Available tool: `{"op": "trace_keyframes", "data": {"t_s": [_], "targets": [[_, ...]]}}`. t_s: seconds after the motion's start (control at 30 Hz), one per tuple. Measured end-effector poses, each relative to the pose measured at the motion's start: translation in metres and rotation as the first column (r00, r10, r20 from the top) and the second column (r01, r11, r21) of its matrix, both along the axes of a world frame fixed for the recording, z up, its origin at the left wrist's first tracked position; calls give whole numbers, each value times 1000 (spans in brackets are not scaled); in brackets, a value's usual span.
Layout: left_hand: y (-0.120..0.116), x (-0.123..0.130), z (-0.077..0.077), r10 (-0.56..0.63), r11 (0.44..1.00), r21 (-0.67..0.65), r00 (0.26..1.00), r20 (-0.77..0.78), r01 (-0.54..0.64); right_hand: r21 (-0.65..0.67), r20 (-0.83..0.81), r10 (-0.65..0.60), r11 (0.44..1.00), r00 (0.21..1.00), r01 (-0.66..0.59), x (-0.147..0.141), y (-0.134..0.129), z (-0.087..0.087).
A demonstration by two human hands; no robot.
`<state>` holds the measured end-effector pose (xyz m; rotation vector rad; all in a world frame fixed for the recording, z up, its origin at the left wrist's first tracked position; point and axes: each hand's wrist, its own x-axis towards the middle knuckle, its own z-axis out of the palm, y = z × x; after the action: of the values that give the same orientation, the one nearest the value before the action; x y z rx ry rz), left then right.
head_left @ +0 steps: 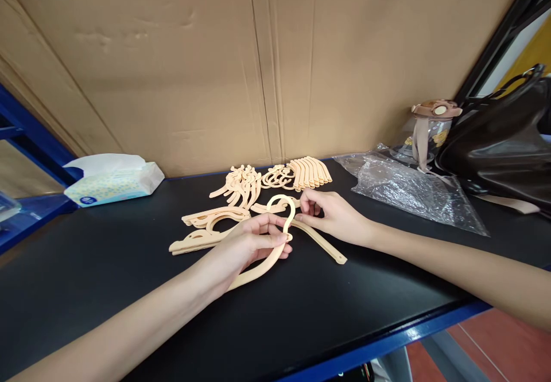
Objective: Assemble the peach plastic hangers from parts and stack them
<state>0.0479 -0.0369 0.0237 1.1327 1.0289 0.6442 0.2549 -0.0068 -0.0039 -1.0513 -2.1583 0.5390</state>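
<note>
My left hand [258,238] pinches a cream plastic hanger piece [269,260] whose curved arm reaches down toward the front and whose hook [289,203] stands up above the fingers. Close to the hook's right side is my right hand [321,213], its fingers curled and pressed together; what they grip, if anything, is hidden. Below it a straight hanger arm [322,241] slants down to the right. To the left of my left hand lie stacked hanger pieces [193,241]. Behind both hands are a loose pile of curved pieces [243,184], several hooks [278,175] and a neat row of arms [310,171].
A tissue pack [116,184] sits at the back left of the black table [365,307]. On the right are crumpled clear plastic [413,190], a strapped bottle [434,132] and a dark bag [486,141]. Cardboard [193,72] stands along the back edge.
</note>
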Motion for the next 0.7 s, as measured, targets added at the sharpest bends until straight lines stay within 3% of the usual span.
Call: {"op": "trace_keyframes", "data": {"t_s": [0.2,0.47,0.7], "targets": [[0,0,0,-20,999,32,999,-27,21,116,149,-55,992,987,38,0,0,-1],[2,-1,-2,-4,1000,16,1000,-14,4,125,216,-65,991,974,39,-2,-4,4],[2,-3,-3,-24,1000,-5,1000,0,24,167,408,-98,986,908,31,-1,-9,8]]}}
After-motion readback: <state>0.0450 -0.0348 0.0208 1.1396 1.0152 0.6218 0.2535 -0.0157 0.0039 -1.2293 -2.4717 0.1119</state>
